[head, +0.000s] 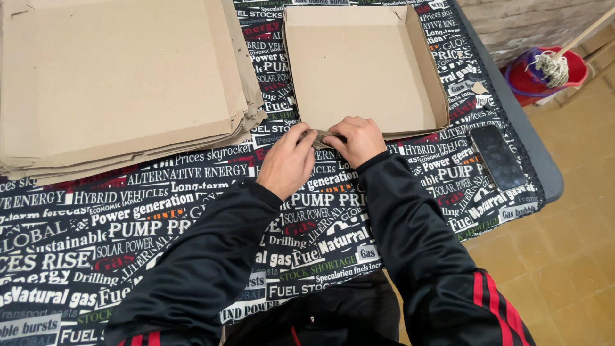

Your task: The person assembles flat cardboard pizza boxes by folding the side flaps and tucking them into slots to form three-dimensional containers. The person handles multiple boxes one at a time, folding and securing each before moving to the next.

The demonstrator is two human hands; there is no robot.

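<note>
- The shallow, square, brown cardboard box tray [362, 64] lies on the table straight ahead of the hands, its near wall touching the fingertips and its open floor reaching away toward the far edge.
- The left hand [288, 160] and the right hand [360, 140] sit close together at the middle of that near wall, fingers pinched down on the folded cardboard flap [322, 136] between them; the flap's long axis runs left to right, across the line of the forearms.
- The right hand lies a little farther in, over the wall itself; the left hand is just nearer the body, with its fingers on the flap's left end. Neither hand is clearly nearer the tray.
- Both black sleeves [410, 224] angle in from the near edge and meet at the tray.
- To the left, apart from the tray, lies a thick stack of flat brown cardboard sheets [122, 83].
- To the right, near the table's edge, lies a dark flat phone [498, 156], well apart from the hands.
- All of it rests on a black tablecloth covered in printed lettering [160, 211].
- Off the table, at the far right on the floor, stands a red bucket with a mop [544, 69].
</note>
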